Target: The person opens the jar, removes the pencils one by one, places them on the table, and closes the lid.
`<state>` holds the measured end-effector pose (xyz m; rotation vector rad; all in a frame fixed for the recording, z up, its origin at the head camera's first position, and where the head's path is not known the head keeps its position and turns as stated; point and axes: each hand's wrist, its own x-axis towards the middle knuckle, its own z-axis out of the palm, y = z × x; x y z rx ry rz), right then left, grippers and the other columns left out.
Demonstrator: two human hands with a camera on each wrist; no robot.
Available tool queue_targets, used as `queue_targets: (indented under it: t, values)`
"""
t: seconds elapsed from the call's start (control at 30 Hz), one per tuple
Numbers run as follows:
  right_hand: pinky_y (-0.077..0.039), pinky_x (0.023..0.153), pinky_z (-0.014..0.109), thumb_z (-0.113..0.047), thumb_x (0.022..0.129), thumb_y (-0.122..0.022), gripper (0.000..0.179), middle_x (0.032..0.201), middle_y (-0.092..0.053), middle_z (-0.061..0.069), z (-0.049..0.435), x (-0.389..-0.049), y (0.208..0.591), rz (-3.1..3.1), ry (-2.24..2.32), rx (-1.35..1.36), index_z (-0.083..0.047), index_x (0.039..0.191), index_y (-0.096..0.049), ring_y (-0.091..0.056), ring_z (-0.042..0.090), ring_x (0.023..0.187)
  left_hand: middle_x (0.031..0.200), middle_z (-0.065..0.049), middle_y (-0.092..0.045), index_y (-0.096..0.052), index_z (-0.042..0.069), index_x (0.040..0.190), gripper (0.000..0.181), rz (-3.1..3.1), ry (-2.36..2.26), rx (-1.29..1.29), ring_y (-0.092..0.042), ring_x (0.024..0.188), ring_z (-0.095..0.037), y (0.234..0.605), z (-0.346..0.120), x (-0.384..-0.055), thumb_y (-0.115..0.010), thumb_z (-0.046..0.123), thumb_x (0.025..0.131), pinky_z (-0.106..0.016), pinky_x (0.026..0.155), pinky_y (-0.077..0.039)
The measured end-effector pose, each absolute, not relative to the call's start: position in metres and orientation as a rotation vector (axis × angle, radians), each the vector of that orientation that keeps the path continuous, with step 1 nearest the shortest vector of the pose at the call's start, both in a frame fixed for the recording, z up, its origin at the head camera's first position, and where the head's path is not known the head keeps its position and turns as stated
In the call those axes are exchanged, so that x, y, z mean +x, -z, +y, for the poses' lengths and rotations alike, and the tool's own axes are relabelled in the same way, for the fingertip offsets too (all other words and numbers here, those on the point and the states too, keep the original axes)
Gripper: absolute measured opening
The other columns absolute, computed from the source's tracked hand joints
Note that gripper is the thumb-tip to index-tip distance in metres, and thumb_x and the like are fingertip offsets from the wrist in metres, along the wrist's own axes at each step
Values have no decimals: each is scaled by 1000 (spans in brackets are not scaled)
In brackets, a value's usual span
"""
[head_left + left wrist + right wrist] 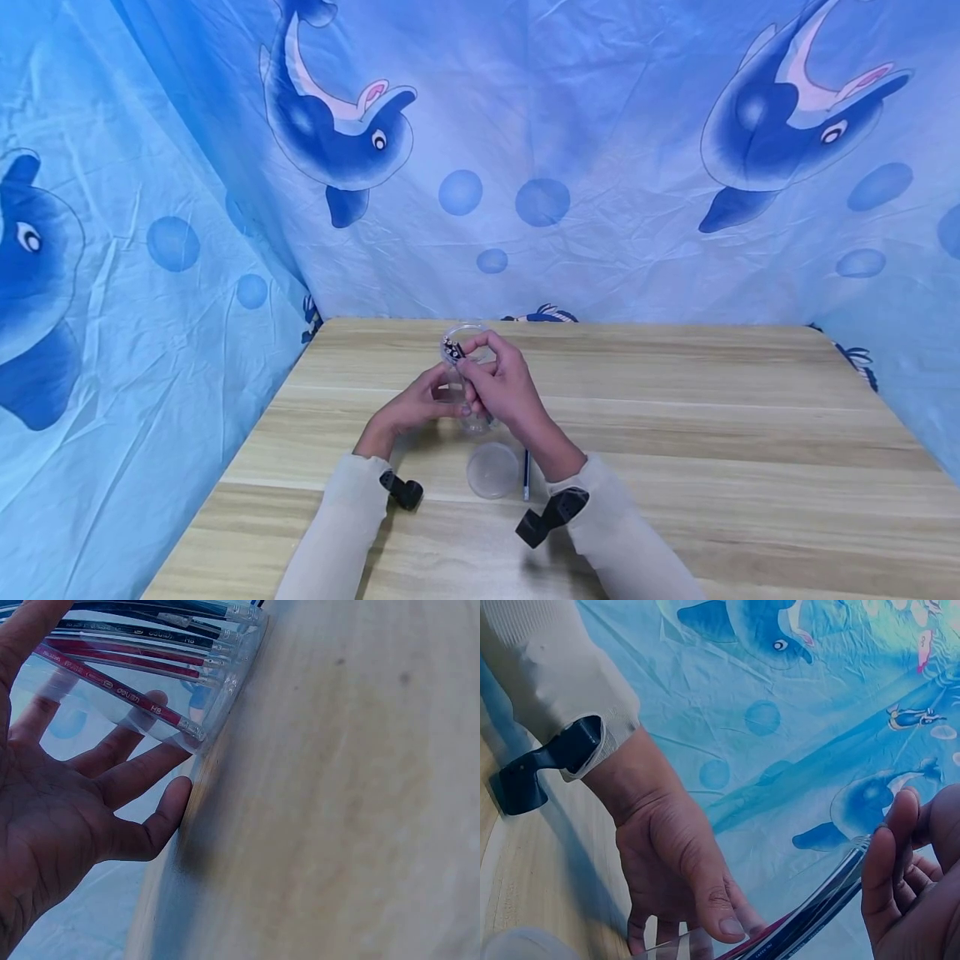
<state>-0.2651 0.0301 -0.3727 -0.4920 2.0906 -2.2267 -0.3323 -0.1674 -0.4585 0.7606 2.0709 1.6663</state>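
Observation:
A clear plastic jar stands above the table between the hands, tilted, with several pencils inside. My left hand holds the jar around its side. In the left wrist view, dark pencils and red pencils lie against the jar's clear wall, and one red pencil slants apart from the others. At the jar's mouth, my right hand pinches pencil ends between thumb and fingers; how many it grips is hidden. Both hands also show in the right wrist view, the left hand beyond the pencils.
A round translucent lid lies on the wooden table, nearer the body than the jar. Beside it, partly under the right forearm, is a dark pencil. A blue dolphin-print curtain hangs behind the table and at its sides.

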Motion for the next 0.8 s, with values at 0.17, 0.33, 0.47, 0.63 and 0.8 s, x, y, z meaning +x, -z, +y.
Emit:
queue_targets:
  t: [0.17, 0.33, 0.47, 0.63, 0.8]
  values:
    - [-44, 40, 28, -10, 99, -58, 11, 53, -55, 5, 28, -265, 373, 2087, 2245, -472, -8, 110, -56, -49, 14, 38, 135, -14, -55, -37, 17, 152, 77, 2044, -1688, 775, -54, 126, -36, 458, -167, -332, -75, 2, 87, -46, 101, -47]
    - [-45, 40, 28, -10, 100, -57, 12, 53, -54, 5, 28, -264, 372, 2104, 2245, -482, -7, 111, -56, -48, 15, 38, 135, -13, -55, -34, 20, 155, 81, 2065, -1667, 757, -53, 127, -35, 457, -167, -331, -76, 6, 88, -48, 103, -45]
    - [-49, 43, 29, -11, 100, -55, 12, 51, -49, 4, 27, -263, 371, 2164, 2231, -514, -8, 111, -56, -49, 19, 40, 136, -13, -54, -35, 21, 154, 80, 2071, -1661, 753, -52, 128, -34, 457, -168, -330, -78, 9, 87, -49, 105, -42]
    - [-51, 44, 32, -12, 100, -56, 11, 50, -48, 4, 27, -262, 371, 2223, 2227, -541, -10, 111, -56, -51, 26, 42, 139, -11, -52, -35, 24, 154, 82, 2082, -1658, 746, -51, 129, -33, 456, -168, -330, -79, 11, 86, -50, 105, -42]
    - [-53, 44, 35, -13, 101, -56, 13, 51, -50, 6, 28, -260, 368, 2240, 2239, -566, -8, 114, -55, -52, 20, 40, 141, -11, -51, -33, 25, 155, 84, 2093, -1648, 747, -51, 128, -33, 455, -168, -329, -79, 11, 87, -50, 106, -41]
